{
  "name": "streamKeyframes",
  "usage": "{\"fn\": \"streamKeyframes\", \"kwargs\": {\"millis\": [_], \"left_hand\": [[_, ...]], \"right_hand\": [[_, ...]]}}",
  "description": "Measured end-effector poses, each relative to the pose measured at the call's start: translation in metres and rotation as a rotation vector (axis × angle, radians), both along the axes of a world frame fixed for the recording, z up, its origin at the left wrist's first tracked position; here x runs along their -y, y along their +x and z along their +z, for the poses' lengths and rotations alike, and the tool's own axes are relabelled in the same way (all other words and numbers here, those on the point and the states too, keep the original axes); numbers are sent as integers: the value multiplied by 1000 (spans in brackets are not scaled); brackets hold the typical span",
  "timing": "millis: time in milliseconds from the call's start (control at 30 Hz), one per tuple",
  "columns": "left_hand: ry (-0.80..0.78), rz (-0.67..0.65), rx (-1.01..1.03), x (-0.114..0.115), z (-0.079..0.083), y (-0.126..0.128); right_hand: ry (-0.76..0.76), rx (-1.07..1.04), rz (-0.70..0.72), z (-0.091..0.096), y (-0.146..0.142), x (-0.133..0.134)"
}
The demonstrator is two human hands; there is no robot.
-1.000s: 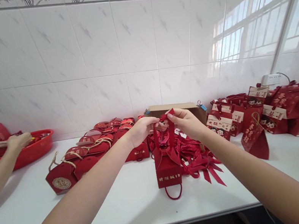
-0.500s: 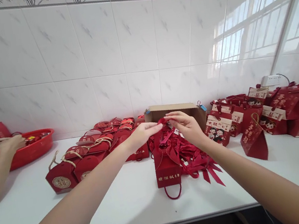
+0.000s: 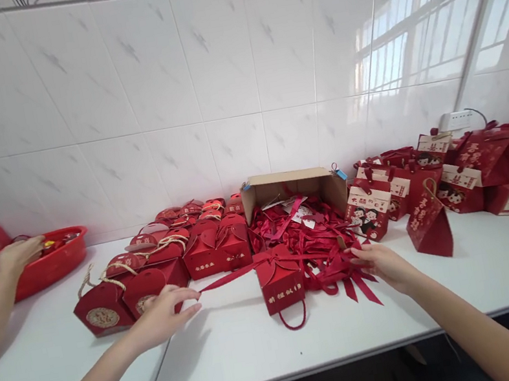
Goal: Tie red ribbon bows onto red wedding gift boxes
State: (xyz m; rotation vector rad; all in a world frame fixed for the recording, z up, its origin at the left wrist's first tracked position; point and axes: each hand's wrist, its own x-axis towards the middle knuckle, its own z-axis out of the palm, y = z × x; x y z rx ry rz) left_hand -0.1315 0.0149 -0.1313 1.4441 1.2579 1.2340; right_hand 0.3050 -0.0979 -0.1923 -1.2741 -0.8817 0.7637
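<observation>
Head view: my left grip, left of the middle in the lower half of the frame, is pinched at the tip of a red ribbon, which runs in a nearly straight line rightward to the top of the box. That box stands upright on the white surface, just below the middle of the frame, its top flaps folded over and gold characters across its front. A dark red cord loops from its base toward the bottom of the frame. My right grip, right of the middle, has thumb and finger brought together at the edge of the ribbon heap; I cannot tell whether a strip is caught between them. The heap spills out of a cardboard carton at the centre, by the tiled wall. Left of it, red cartons stand in rows, and those nearest my left grip carry pale rope handles. At the left edge, a co-worker's hands are over a red basin. In the right part of the frame, red bags crowd together, while a tilted packet sits in front of them.
</observation>
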Motion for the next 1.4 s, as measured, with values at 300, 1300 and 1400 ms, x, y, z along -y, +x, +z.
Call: {"fn": "streamKeyframes", "kwargs": {"millis": [300, 1300, 1400], "left_hand": [[215, -297, -319, 3, -9, 94], [-335, -433, 73, 18, -28, 151], [-345, -415, 92, 16, -31, 151]], "right_hand": [[158, 341, 85, 26, -80, -40], [-33, 96, 449, 12, -106, -52], [-35, 59, 493, 12, -103, -51]]}}
